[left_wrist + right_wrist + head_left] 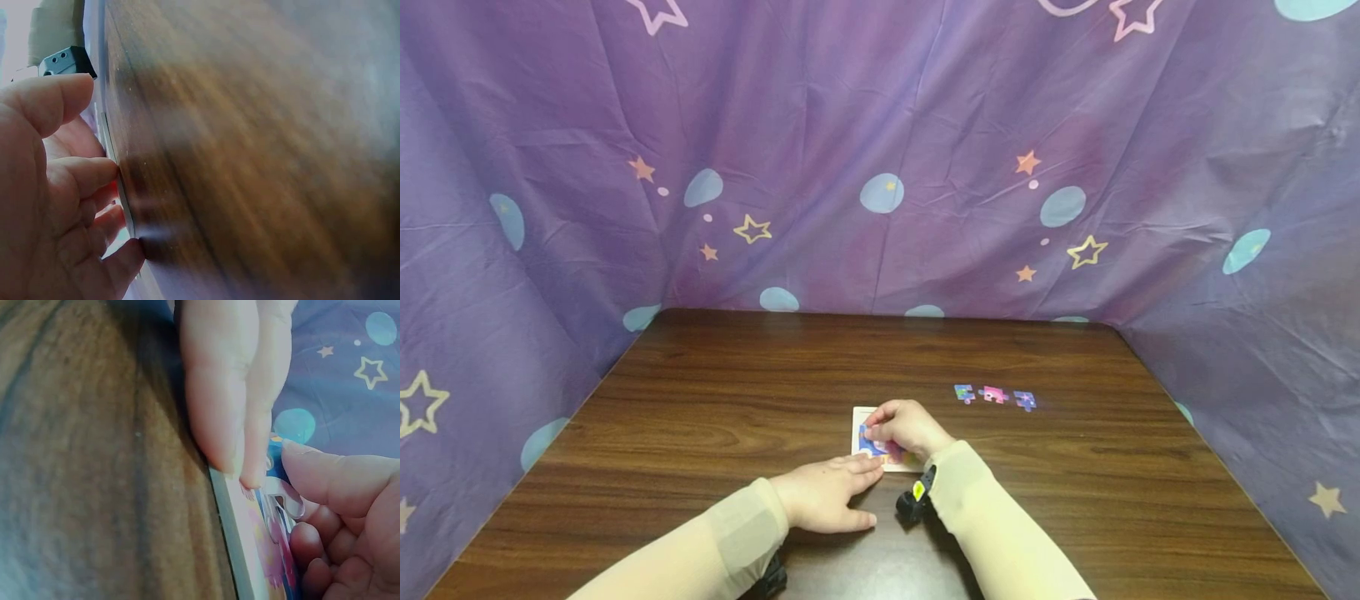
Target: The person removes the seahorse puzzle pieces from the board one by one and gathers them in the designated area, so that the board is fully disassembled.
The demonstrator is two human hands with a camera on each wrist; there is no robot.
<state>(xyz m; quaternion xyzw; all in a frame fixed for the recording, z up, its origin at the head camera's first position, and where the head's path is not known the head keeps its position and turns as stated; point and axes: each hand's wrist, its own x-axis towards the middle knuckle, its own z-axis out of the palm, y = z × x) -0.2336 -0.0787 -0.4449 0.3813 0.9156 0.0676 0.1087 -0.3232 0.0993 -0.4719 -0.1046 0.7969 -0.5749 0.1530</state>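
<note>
A small jigsaw puzzle in a white-rimmed tray (856, 423) lies flat on the table, showing a blue and pink picture. My left hand (827, 498) has its fingers extended, fingertips resting on the tray's near left edge, thumb apart on the side nearest me. Over the tray, my right hand (910, 429) pinches a puzzle piece (286, 495) between thumb and fingers. That piece stands tilted above the picture in the right wrist view, partly hidden by the fingers. The left wrist view shows fingertips along the tray's thin edge (125, 203).
Three loose puzzle pieces, a blue-green one (964, 393), a pink one (993, 395) and a purple-blue one (1025, 401), lie in a row beyond the tray to the right. A purple star-patterned cloth (880, 250) hangs around the dark wooden table (737, 392).
</note>
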